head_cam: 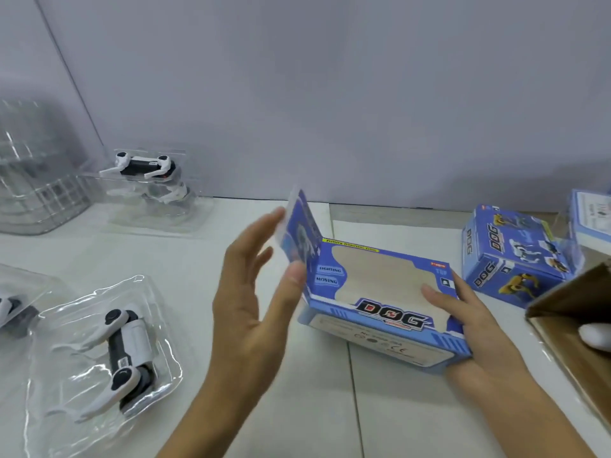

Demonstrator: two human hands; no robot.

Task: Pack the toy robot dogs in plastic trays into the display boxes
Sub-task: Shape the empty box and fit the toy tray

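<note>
We are holding the blue display box [385, 302] between both hands on the white table [297, 408]. Our right hand [476, 322] is gripping the box's right end, fingers lying across the window on top and the thumb side wrapping underneath. Our left hand [251, 292] is standing edge-up with fingers nearly straight and spread, the thumb and fingertips touching the raised end flap [299, 233] at the box's left end, which is standing upright. The window is showing nothing inside the box.

To the left of our left hand, apart from it, a white and black toy dog [127, 355] is lying in its clear plastic tray [99, 368]. Another tray [16, 309] is peeking in at the left edge. At the right edge a brown carton [575, 322] is sitting near our right hand.

Farther back, a second blue box [510, 259] is standing on the right. At the far left, against the wall, another toy dog in a tray [147, 183] is sitting beside a stack of clear trays [36, 173].
</note>
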